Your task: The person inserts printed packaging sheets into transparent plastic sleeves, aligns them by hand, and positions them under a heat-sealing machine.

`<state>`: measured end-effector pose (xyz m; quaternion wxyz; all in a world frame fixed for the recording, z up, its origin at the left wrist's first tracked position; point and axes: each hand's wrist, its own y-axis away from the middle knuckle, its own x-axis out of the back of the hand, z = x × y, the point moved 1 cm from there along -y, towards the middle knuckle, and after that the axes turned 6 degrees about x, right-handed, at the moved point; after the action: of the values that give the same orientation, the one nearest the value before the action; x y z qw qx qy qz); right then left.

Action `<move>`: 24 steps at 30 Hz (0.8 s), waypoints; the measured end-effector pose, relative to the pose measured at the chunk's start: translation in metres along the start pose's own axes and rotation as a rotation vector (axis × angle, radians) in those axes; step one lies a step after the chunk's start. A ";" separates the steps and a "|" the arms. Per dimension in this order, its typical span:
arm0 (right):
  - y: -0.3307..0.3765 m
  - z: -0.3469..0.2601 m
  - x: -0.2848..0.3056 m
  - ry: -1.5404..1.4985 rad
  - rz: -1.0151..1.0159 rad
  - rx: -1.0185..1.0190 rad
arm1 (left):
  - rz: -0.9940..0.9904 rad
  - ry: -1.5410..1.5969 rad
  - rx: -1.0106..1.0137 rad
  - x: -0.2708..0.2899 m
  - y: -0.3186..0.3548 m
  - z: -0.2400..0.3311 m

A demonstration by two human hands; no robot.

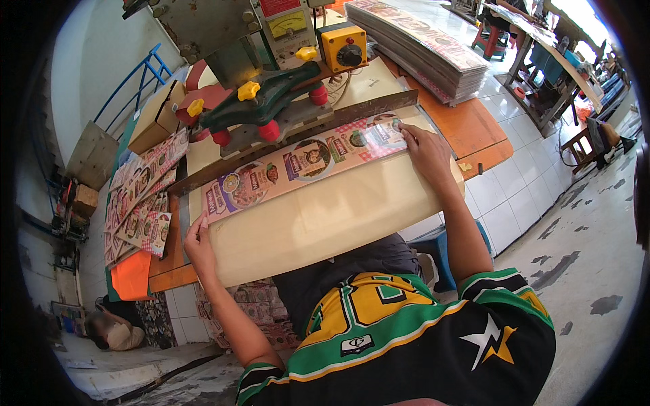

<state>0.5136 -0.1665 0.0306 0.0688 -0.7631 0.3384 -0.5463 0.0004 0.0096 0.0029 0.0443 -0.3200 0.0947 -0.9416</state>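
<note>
Left hand and right hand, fingers bent, one at each end of a printed strip; fingertips partly hidden, pinch or mere touch cannot be told. Printed strip is long, pink, with food pictures, right end glare-whitened; lies on a cream board along a metal bar. Machine beyond, cut off at top.

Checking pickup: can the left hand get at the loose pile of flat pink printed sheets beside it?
Likely yes: the left hand is at the left end of the long pink printed strip; the pile lies close by, with no visible barrier between. The hand would probably leave the strip first.
</note>
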 end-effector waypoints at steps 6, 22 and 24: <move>0.000 -0.001 0.001 -0.006 0.011 0.010 | 0.001 0.002 -0.016 -0.001 0.000 -0.001; 0.000 0.001 0.002 0.008 0.008 -0.005 | -0.013 0.000 0.000 -0.001 -0.001 -0.003; 0.000 0.001 0.002 0.006 0.007 -0.005 | -0.011 0.000 -0.008 -0.001 -0.001 -0.002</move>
<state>0.5144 -0.1680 0.0312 0.0676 -0.7603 0.3429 -0.5476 0.0000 0.0115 0.0006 0.0380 -0.3206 0.0969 -0.9415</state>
